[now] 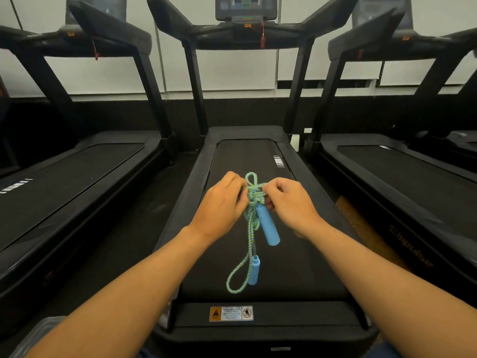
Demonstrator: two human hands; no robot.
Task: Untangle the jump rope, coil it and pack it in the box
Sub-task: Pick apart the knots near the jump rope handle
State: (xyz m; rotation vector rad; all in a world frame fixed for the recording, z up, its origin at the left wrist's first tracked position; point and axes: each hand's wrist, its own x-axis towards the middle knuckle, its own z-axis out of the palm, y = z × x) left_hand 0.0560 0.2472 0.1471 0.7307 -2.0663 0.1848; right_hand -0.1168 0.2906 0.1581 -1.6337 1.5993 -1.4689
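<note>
Above ribbed black belt [284,267], both hands pinch knotted braided rope [254,196].

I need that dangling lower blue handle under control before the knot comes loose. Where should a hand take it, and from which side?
Probably round the middle of the lower blue handle, coming from its right. It hangs roughly upright over the treadmill belt, a plain cylinder, and the rope loop lies on its left, so the right side is bare. Both the left hand and the right hand are busy on the knot.
</note>
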